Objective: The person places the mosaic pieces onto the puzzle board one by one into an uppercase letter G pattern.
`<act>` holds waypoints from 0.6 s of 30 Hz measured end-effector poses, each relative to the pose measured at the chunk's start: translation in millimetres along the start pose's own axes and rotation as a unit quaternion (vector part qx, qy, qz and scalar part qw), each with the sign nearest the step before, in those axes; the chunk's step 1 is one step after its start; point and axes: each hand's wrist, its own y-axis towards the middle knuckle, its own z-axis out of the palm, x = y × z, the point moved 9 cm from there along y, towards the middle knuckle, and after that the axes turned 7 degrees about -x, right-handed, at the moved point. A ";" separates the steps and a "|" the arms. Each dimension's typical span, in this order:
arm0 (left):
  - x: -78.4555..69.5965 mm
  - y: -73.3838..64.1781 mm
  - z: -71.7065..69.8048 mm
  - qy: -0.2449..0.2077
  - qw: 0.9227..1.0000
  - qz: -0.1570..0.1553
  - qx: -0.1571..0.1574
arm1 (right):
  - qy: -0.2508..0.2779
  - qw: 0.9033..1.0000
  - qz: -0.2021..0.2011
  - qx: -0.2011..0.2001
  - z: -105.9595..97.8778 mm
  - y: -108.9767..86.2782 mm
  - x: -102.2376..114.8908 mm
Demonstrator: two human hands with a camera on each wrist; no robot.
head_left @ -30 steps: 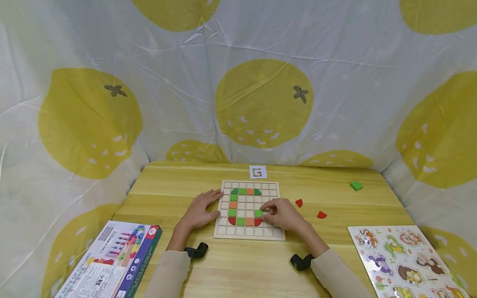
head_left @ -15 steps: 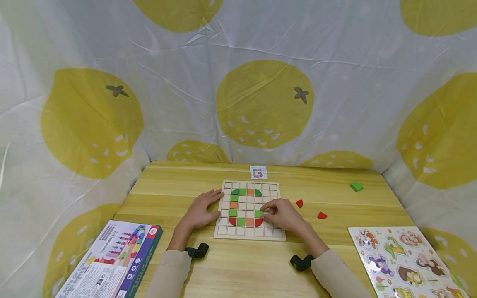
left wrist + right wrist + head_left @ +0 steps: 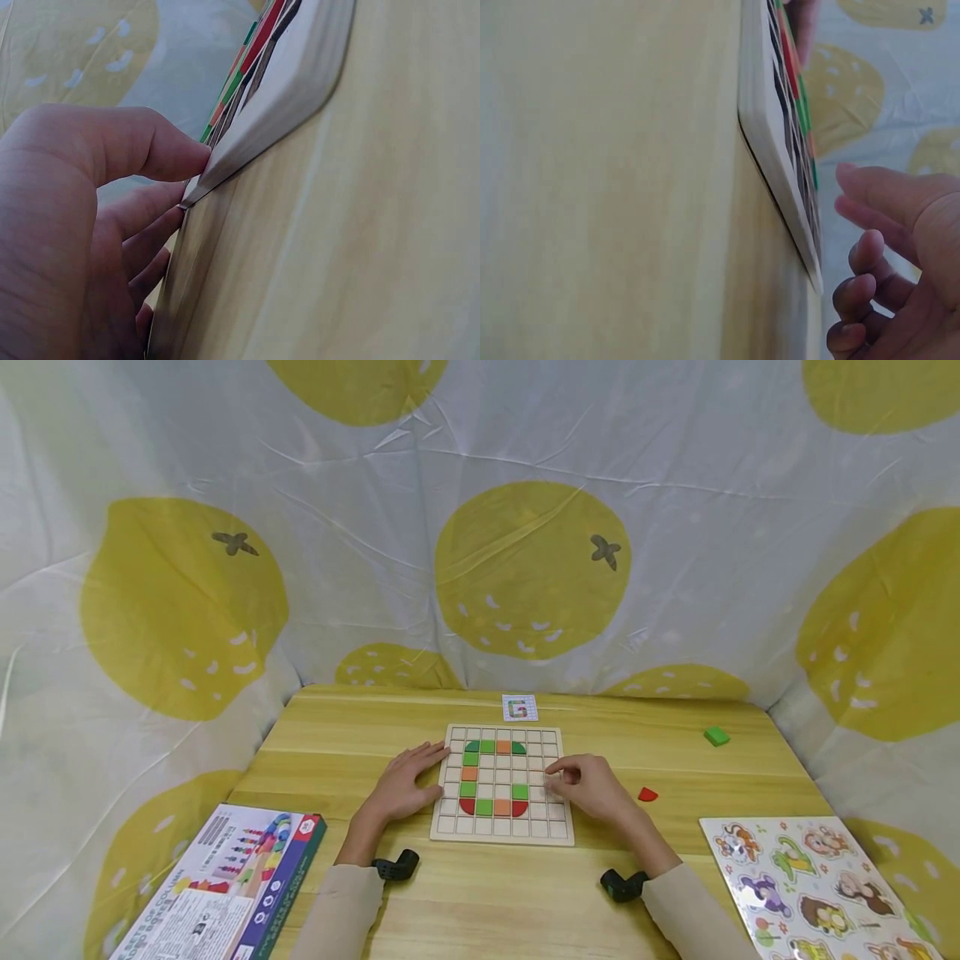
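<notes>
A wooden grid board (image 3: 497, 774) lies on the table, carrying green, orange and red tiles in a rounded outline. My left hand (image 3: 402, 785) rests along its left edge, thumb touching the rim in the left wrist view. At the board's right edge hovers my right hand (image 3: 588, 787), fingers partly bent. The right wrist view shows no piece between its thumb (image 3: 874, 184) and fingers. A green square tile (image 3: 520, 792) sits in the grid above the red lower-right corner tile (image 3: 519, 808). One loose red quarter-round tile (image 3: 647, 794) lies right of the right hand.
A small pattern card (image 3: 519, 707) lies behind the board. Farther right is a loose green tile piece (image 3: 716, 736). A boxed toy (image 3: 240, 877) stands front left, and an animal picture board (image 3: 813, 877) lies front right.
My right hand has left the green square tile and moved right, off the grid's middle. The nearer loose red tile no longer shows where the hand now is. The left hand stays still.
</notes>
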 end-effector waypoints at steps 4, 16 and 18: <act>-0.6 0.0 -0.1 0.003 1.000 0.002 0.002 | -0.006 1.000 -0.006 -0.018 -15.3 0.3 -7.0; -1.0 1.5 0.8 0.009 1.000 0.006 0.003 | -0.010 0.998 0.008 -0.058 -51.8 -6.0 -39.5; -1.0 1.4 0.9 0.010 1.000 0.006 0.003 | -0.013 0.998 0.011 -0.064 -56.0 -7.5 -43.8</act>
